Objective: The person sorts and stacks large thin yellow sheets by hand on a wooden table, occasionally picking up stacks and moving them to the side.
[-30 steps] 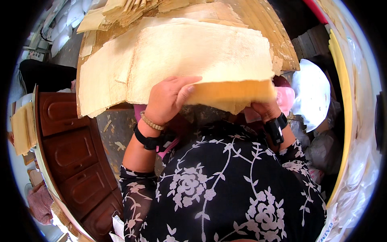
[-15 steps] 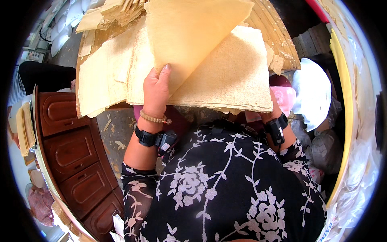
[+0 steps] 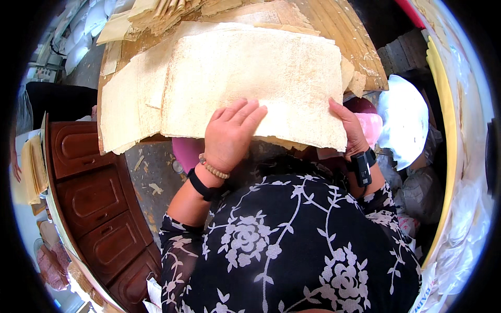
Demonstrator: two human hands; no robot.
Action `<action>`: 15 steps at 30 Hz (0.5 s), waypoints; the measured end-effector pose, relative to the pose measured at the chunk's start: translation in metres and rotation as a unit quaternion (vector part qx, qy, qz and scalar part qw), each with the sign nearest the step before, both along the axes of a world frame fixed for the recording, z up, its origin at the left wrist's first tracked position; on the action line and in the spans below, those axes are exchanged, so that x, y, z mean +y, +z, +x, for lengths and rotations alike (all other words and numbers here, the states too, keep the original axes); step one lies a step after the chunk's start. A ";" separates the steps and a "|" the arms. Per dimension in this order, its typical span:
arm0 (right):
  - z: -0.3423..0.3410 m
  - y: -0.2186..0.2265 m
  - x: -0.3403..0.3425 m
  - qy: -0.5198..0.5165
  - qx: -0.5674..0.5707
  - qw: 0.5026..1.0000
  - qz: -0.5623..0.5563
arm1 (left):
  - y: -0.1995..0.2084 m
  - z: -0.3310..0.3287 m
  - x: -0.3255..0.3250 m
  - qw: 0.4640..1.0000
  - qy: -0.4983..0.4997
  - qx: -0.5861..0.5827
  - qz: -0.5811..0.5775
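A stack of thin, pale tan sheets point(image 3: 250, 73) with ragged edges lies in front of me, its near edge jutting past the table's front. My left hand point(image 3: 232, 128) rests on top of the stack near that edge, fingers stretched out and flat. At the stack's right edge, my right hand point(image 3: 350, 128) grips it with the thumb on top; the other fingers are mostly hidden beneath. Left of the stack, overlapping it, spreads another layer of similar sheets point(image 3: 130, 104).
The wooden table point(image 3: 360, 47) carries scraps and a pile of folded sheets point(image 3: 162, 15) at the far left. Dark red cabinet doors point(image 3: 96, 193) stand at left. To the right are a white plastic bag point(image 3: 404, 120) and a yellow edge point(image 3: 441, 104). Part of another person point(image 3: 60, 104) shows at left.
The folded-over top sheet that my left hand held up is no longer raised. My left hand has let go and lies flat further right. My right thumb now shows on top of the stack.
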State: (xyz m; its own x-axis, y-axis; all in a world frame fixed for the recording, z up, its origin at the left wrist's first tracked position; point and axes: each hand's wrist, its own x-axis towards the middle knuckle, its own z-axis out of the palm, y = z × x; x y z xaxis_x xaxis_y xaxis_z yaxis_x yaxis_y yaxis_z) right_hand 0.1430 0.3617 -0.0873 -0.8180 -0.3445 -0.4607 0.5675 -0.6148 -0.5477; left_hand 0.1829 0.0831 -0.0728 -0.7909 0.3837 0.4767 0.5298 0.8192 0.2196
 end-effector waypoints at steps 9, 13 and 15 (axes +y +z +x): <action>-0.007 -0.014 -0.001 0.039 -0.007 0.999 0.020 | 0.008 -0.001 -0.021 0.911 0.136 -0.113 0.373; -0.009 -0.010 -0.007 0.057 0.028 0.993 0.102 | 0.019 -0.006 -0.042 0.766 0.243 -0.042 0.594; -0.010 -0.005 -0.007 0.052 0.047 0.991 0.110 | 0.039 -0.008 -0.052 0.700 0.269 0.023 0.661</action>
